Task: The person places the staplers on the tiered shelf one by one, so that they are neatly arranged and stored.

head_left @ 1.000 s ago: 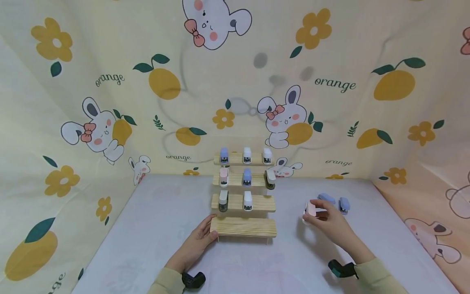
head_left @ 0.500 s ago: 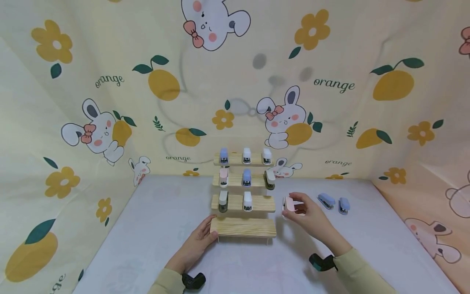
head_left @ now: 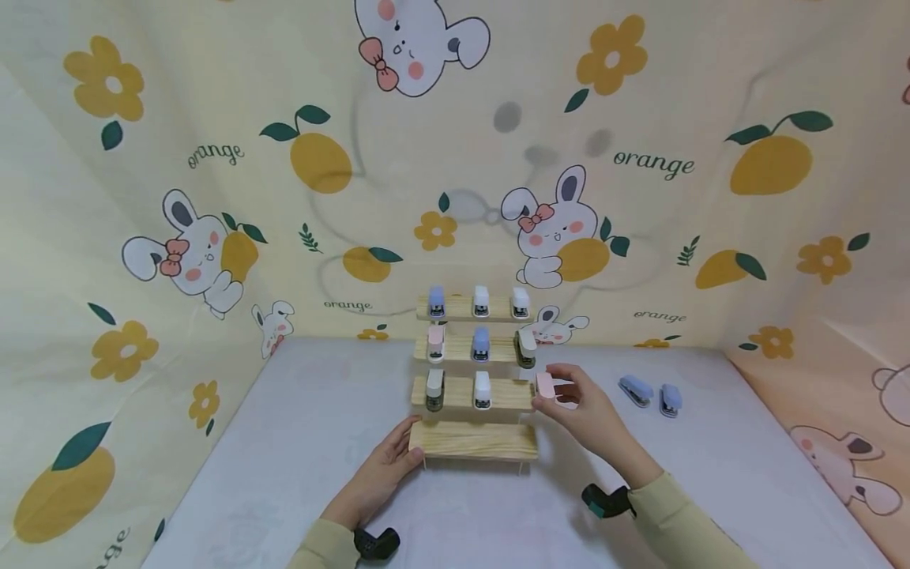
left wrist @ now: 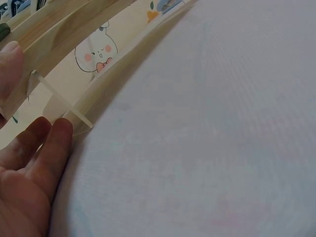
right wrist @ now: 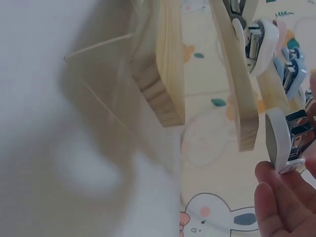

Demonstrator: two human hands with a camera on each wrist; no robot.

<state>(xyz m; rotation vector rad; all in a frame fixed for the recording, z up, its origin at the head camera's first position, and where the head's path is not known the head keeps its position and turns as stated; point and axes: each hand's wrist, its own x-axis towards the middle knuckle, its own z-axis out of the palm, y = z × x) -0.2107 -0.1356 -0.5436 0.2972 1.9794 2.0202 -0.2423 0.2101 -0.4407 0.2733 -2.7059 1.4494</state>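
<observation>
A tiered wooden display rack (head_left: 472, 439) stands in the middle of the table, with small staplers on its upper three boards. My left hand (head_left: 380, 470) holds the left end of the lowest board; in the left wrist view its thumb (left wrist: 10, 66) lies at the wood and its fingers are by the clear support. With thumb and fingers, my right hand (head_left: 590, 415) pinches a pink mini stapler (head_left: 544, 386) at the right end of the second-lowest board. In the right wrist view the stapler's pale base (right wrist: 280, 138) faces the board's end. A white stapler (head_left: 482, 390) and a grey-topped stapler (head_left: 434, 390) occupy that same board.
Two blue staplers, one angled (head_left: 636, 390) and one upright (head_left: 670, 400), lie on the table (head_left: 284, 442) to the right. Higher boards carry blue (head_left: 480, 344), white (head_left: 520, 302) and pink (head_left: 435, 343) staplers. A patterned cloth (head_left: 455, 134) hangs behind.
My right hand has carried the pink stapler leftward from near the blue staplers to the rack's second-lowest board. The left hand has stayed at the lowest board.
</observation>
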